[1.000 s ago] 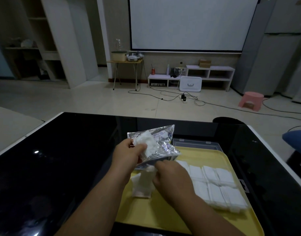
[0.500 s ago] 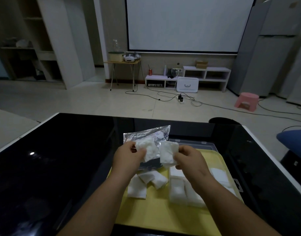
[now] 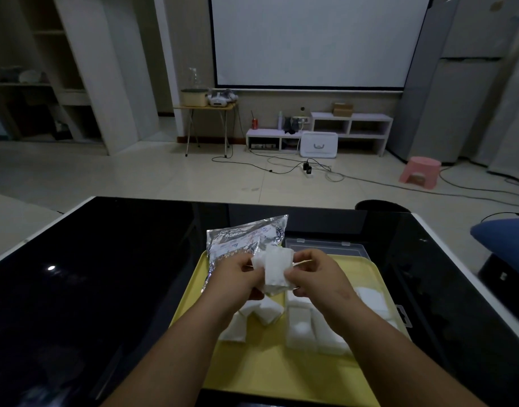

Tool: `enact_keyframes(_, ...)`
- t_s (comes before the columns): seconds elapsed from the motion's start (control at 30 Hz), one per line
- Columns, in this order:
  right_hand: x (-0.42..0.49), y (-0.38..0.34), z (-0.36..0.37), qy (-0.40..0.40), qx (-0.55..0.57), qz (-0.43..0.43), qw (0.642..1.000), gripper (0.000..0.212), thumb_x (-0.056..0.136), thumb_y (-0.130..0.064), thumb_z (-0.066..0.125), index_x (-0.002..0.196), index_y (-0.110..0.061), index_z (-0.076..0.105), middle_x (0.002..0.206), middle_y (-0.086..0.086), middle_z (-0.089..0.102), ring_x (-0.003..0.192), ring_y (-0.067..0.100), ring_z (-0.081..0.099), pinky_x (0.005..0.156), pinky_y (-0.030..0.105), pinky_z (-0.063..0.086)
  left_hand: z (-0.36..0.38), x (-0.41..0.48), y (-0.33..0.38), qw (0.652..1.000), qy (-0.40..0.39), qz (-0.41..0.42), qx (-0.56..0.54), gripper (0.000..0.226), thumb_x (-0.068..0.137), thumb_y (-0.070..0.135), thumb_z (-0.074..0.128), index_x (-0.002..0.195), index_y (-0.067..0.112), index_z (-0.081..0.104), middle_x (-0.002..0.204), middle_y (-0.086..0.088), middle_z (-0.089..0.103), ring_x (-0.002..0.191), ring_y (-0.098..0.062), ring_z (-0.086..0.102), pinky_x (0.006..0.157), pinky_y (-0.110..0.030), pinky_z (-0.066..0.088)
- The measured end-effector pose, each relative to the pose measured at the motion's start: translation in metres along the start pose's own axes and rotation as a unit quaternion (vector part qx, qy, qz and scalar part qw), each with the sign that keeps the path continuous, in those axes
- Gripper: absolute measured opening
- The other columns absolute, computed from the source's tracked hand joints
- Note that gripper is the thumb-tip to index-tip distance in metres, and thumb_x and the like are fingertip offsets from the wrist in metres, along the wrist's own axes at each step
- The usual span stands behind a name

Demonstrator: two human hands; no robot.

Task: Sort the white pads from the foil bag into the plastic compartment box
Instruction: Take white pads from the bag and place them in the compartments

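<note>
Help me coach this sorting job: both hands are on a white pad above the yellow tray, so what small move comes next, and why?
Probably let the left hand release, so the right hand can lower the white pad into the compartment box beneath it. Both hands pinch the pad in the air, and the left also holds the foil bag.

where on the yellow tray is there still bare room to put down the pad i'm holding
The near strip of the yellow tray, between the forearms and below the loose pads, is bare. So is its far right corner, beside the plastic box. The middle is crowded: loose pads left, filled compartments right, and the foil bag at far left.
</note>
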State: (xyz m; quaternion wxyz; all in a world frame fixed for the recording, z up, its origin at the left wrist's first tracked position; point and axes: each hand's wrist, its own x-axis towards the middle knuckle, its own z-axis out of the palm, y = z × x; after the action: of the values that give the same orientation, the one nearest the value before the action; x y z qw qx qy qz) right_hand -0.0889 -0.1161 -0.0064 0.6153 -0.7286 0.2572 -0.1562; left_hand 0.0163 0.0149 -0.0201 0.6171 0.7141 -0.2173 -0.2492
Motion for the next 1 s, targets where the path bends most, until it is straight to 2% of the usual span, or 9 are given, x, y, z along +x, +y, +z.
enact_keyframes(0.1, 0.001, 0.001, -0.002, -0.006, 0.005, 0.010, 1.000, 0.022, 0.085, -0.006, 0.065, 0.103, -0.016, 0.057, 0.103, 0.007, 0.067, 0.091, 0.023, 0.065, 0.066, 0.030, 0.052, 0.001, 0.000, 0.001, 1.000, -0.019, -0.011, -0.010, 0.006, 0.089, 0.008, 0.068, 0.093, 0.011, 0.071, 0.085, -0.011, 0.073, 0.073, -0.021, 0.066, 0.065, -0.030, 0.055)
enact_keyframes(0.23, 0.001, -0.001, -0.008, -0.005, 0.011, 0.018, 1.000, 0.021, 0.085, -0.007, 0.064, 0.102, -0.013, 0.055, 0.100, 0.014, 0.068, 0.087, 0.026, 0.063, 0.069, 0.035, 0.051, 0.005, 0.000, 0.004, 0.999, -0.034, -0.009, 0.004, 0.010, 0.091, 0.010, 0.065, 0.095, 0.012, 0.074, 0.089, -0.011, 0.075, 0.075, -0.022, 0.067, 0.064, -0.027, 0.055)
enact_keyframes(0.37, -0.001, -0.001, -0.016, 0.008, 0.015, 0.014, 1.000, 0.023, 0.084, -0.004, 0.064, 0.103, -0.011, 0.054, 0.097, 0.015, 0.069, 0.089, 0.030, 0.067, 0.071, 0.037, 0.055, 0.014, 0.000, 0.007, 0.999, -0.042, -0.011, -0.005, 0.017, 0.092, 0.007, 0.061, 0.086, 0.015, 0.075, 0.076, -0.005, 0.073, 0.071, -0.020, 0.064, 0.066, -0.029, 0.056)
enact_keyframes(0.5, -0.001, 0.003, -0.021, 0.024, 0.015, 0.011, 1.000, 0.022, 0.084, -0.005, 0.064, 0.103, -0.014, 0.055, 0.096, 0.014, 0.070, 0.091, 0.030, 0.068, 0.074, 0.039, 0.057, 0.022, 0.001, 0.010, 0.998, -0.036, -0.029, -0.037, 0.017, 0.096, 0.012, 0.057, 0.086, 0.009, 0.072, 0.065, -0.002, 0.067, 0.063, -0.018, 0.061, 0.064, -0.031, 0.055)
enact_keyframes(0.63, -0.002, 0.005, -0.024, 0.035, 0.012, 0.007, 0.999, 0.021, 0.085, -0.005, 0.064, 0.103, -0.013, 0.056, 0.094, 0.014, 0.072, 0.088, 0.030, 0.069, 0.071, 0.037, 0.057, 0.026, 0.003, 0.009, 0.994, -0.037, -0.051, -0.086, 0.027, 0.097, 0.031, 0.058, 0.092, 0.008, 0.073, 0.078, -0.009, 0.073, 0.070, -0.022, 0.068, 0.077, -0.042, 0.057)
enact_keyframes(0.73, -0.003, 0.004, -0.025, 0.035, 0.011, 0.001, 0.999, 0.019, 0.085, -0.005, 0.064, 0.100, -0.014, 0.056, 0.090, 0.012, 0.072, 0.084, 0.027, 0.070, 0.070, 0.035, 0.056, 0.026, 0.005, 0.006, 0.998, -0.050, -0.029, -0.039, 0.018, 0.092, 0.017, 0.065, 0.104, 0.005, 0.071, 0.091, -0.011, 0.076, 0.082, -0.028, 0.072, 0.078, -0.040, 0.059)
enact_keyframes(0.87, -0.004, 0.002, -0.029, 0.034, 0.022, -0.008, 0.999, 0.014, 0.090, -0.018, 0.064, 0.101, -0.015, 0.056, 0.092, 0.009, 0.069, 0.082, 0.023, 0.068, 0.072, 0.035, 0.059, 0.030, 0.005, 0.007, 0.997, -0.046, -0.027, -0.063, 0.016, 0.090, 0.005, 0.064, 0.105, 0.005, 0.070, 0.098, -0.016, 0.074, 0.088, -0.032, 0.071, 0.072, -0.034, 0.059)
enact_keyframes(1.0, -0.006, 0.000, -0.035, 0.027, 0.026, 0.006, 0.999, 0.021, 0.090, -0.013, 0.066, 0.104, -0.008, 0.051, 0.087, 0.012, 0.067, 0.078, 0.026, 0.069, 0.072, 0.041, 0.061, 0.036, 0.006, 0.008, 0.994, -0.063, -0.043, -0.072, 0.020, 0.092, 0.004, 0.062, 0.111, 0.002, 0.067, 0.103, -0.019, 0.073, 0.096, -0.036, 0.070, 0.085, -0.044, 0.059)
